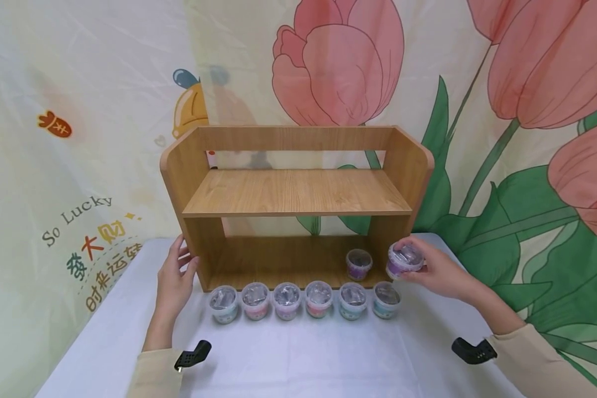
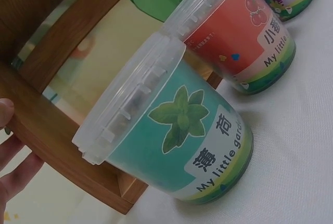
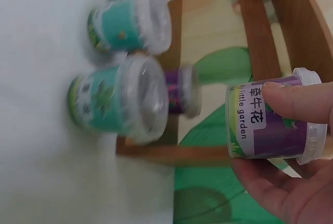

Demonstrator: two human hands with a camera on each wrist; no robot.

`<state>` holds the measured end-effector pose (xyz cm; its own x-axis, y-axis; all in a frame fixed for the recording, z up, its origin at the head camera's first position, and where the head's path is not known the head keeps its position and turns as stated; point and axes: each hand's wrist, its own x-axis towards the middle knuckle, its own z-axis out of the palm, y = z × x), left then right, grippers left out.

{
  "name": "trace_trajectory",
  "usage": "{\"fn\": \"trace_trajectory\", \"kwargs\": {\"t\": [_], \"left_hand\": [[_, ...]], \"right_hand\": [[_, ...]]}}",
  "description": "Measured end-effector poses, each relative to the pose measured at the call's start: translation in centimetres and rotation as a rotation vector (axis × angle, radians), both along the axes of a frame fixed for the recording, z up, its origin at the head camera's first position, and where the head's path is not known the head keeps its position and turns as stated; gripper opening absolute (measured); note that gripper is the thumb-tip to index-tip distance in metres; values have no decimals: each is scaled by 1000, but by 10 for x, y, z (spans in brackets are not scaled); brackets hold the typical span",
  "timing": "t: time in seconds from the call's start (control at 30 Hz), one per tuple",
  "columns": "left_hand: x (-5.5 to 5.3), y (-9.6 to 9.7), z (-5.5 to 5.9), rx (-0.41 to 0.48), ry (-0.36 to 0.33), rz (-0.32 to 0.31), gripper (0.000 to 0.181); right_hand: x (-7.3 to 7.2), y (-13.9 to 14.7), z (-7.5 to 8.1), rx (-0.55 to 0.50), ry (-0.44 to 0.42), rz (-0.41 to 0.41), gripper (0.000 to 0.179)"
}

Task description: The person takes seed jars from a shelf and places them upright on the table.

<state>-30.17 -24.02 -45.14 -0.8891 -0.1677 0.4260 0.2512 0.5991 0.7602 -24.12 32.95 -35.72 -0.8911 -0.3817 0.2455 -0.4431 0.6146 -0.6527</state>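
Note:
My right hand (image 1: 430, 265) grips a small purple-labelled plastic cup (image 3: 273, 120) with a clear lid, thumb on one side and fingers on the other. In the head view, that cup overlaps the right side panel of the wooden shelf (image 1: 298, 193). Another purple cup (image 1: 359, 265) stands on the lower board, at its right end. My left hand (image 1: 175, 279) is at the shelf's left side panel, fingers loosely bent and fingertips right at the wood. Close to it, the leftmost cup, teal with a mint-leaf picture (image 2: 179, 130), stands upright on the table.
Several lidded cups, including a pink one (image 1: 255, 301) and a teal one (image 1: 386, 300), line up before the shelf. They stand on a white cloth-covered table (image 1: 298, 359). Behind hangs a curtain (image 1: 239, 72) printed with tulips.

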Motion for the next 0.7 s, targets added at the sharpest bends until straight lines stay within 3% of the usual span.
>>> {"fn": "trace_trajectory", "kwargs": {"t": [0.33,0.7], "left_hand": [[-1,0,-1,8,-6,-6,76],[1,0,0,13,-4,-8,76]], "right_hand": [[8,35,-24,-7,-12,-22,55],[4,55,-63,-21,-27,-37,57]]}}
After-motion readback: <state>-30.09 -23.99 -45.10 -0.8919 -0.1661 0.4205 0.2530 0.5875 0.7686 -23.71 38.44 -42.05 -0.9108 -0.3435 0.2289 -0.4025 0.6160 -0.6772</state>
